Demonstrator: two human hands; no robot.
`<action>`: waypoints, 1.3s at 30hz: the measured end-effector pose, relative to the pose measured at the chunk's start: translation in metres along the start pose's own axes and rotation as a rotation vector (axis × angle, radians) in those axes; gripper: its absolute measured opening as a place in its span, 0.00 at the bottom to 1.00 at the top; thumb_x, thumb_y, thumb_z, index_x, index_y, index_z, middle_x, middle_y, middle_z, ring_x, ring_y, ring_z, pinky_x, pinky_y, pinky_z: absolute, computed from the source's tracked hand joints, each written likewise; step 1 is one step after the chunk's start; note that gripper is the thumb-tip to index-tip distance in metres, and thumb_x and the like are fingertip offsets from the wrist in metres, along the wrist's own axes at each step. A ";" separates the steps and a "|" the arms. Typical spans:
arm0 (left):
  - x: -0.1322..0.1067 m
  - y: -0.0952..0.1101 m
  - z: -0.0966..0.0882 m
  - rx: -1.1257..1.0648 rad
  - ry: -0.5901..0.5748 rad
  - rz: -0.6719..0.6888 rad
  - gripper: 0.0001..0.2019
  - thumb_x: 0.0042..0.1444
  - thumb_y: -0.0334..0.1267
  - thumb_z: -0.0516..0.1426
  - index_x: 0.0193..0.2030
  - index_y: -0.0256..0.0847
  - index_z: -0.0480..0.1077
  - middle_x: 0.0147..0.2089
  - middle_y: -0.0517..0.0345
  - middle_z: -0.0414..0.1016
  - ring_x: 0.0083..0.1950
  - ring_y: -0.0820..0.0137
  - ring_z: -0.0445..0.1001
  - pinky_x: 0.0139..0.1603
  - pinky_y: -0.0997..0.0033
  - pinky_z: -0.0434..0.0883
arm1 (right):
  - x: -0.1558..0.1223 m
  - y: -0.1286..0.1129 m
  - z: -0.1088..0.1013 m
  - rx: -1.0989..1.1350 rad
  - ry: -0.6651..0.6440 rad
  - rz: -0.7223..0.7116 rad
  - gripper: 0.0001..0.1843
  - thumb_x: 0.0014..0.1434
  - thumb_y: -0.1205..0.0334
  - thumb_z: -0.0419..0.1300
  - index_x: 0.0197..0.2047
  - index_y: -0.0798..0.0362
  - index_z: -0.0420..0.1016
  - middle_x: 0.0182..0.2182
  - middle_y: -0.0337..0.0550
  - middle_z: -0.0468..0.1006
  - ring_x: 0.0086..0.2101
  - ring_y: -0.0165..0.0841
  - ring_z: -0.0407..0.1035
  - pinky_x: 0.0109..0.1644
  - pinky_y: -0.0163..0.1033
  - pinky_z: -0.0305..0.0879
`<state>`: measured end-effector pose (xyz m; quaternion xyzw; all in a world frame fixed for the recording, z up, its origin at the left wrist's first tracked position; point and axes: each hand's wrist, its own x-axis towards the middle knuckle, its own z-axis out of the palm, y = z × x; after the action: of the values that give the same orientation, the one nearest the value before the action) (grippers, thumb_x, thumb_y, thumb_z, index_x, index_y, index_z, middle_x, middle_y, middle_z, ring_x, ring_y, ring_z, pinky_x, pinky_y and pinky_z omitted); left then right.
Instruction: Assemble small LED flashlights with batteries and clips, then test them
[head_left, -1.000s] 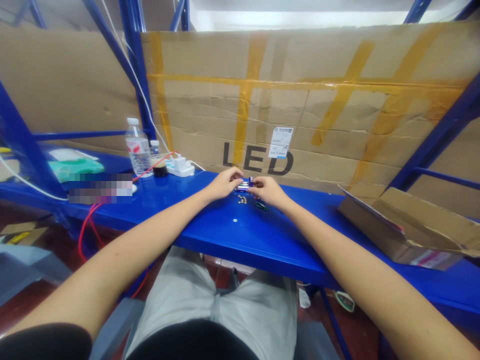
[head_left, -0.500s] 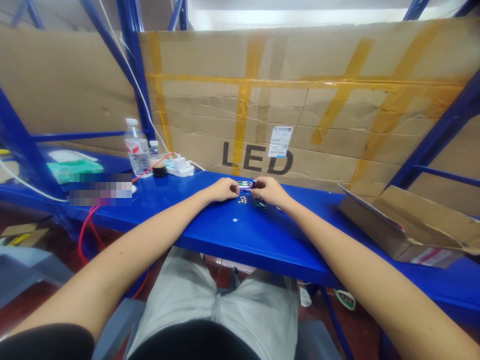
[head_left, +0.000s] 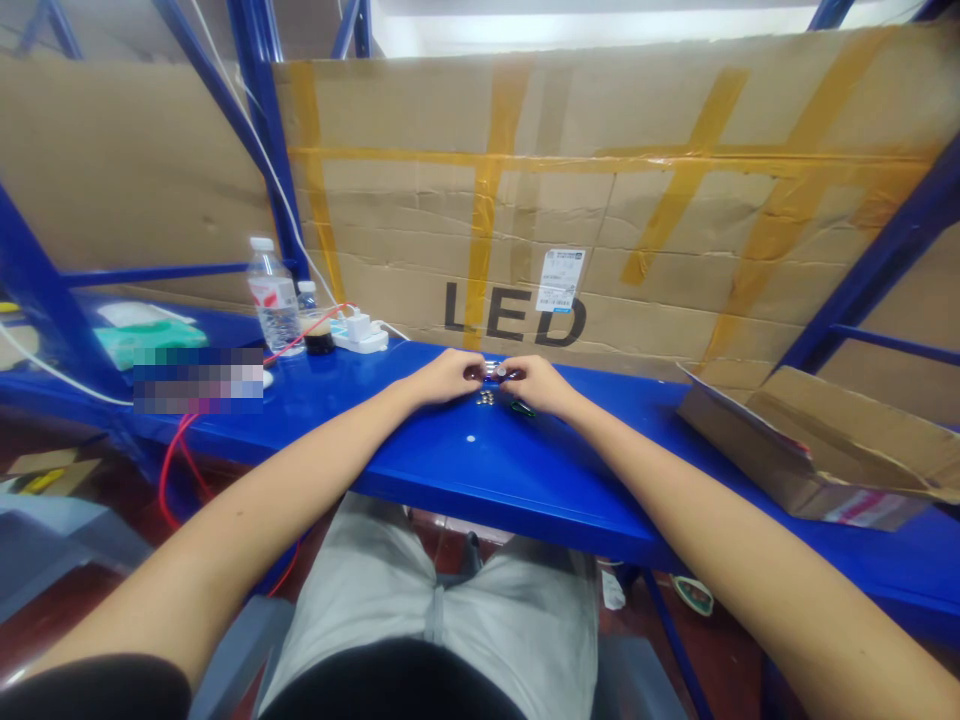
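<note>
My left hand (head_left: 454, 376) is closed at the back of the blue table, its fingertips on a small dark purple metal piece (head_left: 473, 373). Just to the right, my right hand (head_left: 534, 380) pinches a small purple tube (head_left: 514, 374) with a round silvery end, much like a mini flashlight. The two pieces are close together; fingers hide whether they touch. Behind them, more small shiny tubes (head_left: 492, 366) show in the gap. Several tiny silvery discs (head_left: 485, 397), like button cells, lie in front of my hands. A dark green clip (head_left: 523, 408) rests below my right hand.
An open cardboard box (head_left: 810, 450) stands at the right of the blue table (head_left: 480, 475). At left are a water bottle (head_left: 274, 300), a small dark-filled bottle (head_left: 318, 325), a white power strip (head_left: 364, 338) and red cables. A large carton (head_left: 420, 220) walls off the back.
My left hand has moved slightly right and now holds a dark purple piece. The right hand has turned its tube so a silvery end shows. A purple item by the right wrist is no longer visible.
</note>
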<state>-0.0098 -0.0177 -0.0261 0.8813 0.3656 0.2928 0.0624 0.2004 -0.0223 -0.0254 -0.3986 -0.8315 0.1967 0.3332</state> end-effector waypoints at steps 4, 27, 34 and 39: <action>-0.001 0.012 -0.001 -0.025 0.257 0.133 0.07 0.57 0.31 0.59 0.42 0.38 0.73 0.37 0.58 0.78 0.36 0.72 0.73 0.39 0.72 0.69 | 0.000 0.004 0.000 0.001 0.035 -0.002 0.14 0.48 0.72 0.56 0.35 0.56 0.81 0.29 0.42 0.81 0.31 0.34 0.71 0.39 0.37 0.65; -0.001 0.021 0.005 0.055 0.281 0.319 0.06 0.64 0.33 0.56 0.46 0.40 0.72 0.43 0.53 0.79 0.45 0.69 0.77 0.47 0.67 0.72 | 0.003 0.010 0.002 0.020 0.060 -0.083 0.13 0.51 0.70 0.57 0.37 0.56 0.81 0.32 0.42 0.81 0.33 0.34 0.71 0.38 0.36 0.65; -0.003 0.023 0.002 0.066 0.276 0.331 0.05 0.63 0.34 0.56 0.45 0.39 0.70 0.44 0.52 0.76 0.45 0.69 0.75 0.47 0.68 0.71 | 0.004 0.011 0.001 0.011 0.117 -0.089 0.12 0.52 0.70 0.58 0.37 0.56 0.82 0.33 0.44 0.80 0.34 0.34 0.71 0.39 0.37 0.65; -0.004 0.024 0.000 0.105 0.283 0.277 0.06 0.62 0.31 0.55 0.44 0.38 0.71 0.43 0.52 0.76 0.44 0.68 0.74 0.47 0.68 0.70 | 0.004 0.012 0.000 -0.003 0.154 -0.103 0.14 0.51 0.72 0.58 0.38 0.56 0.82 0.34 0.44 0.80 0.35 0.34 0.71 0.42 0.38 0.66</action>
<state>0.0022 -0.0373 -0.0198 0.8753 0.2606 0.4001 -0.0764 0.2042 -0.0118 -0.0308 -0.3696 -0.8232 0.1468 0.4053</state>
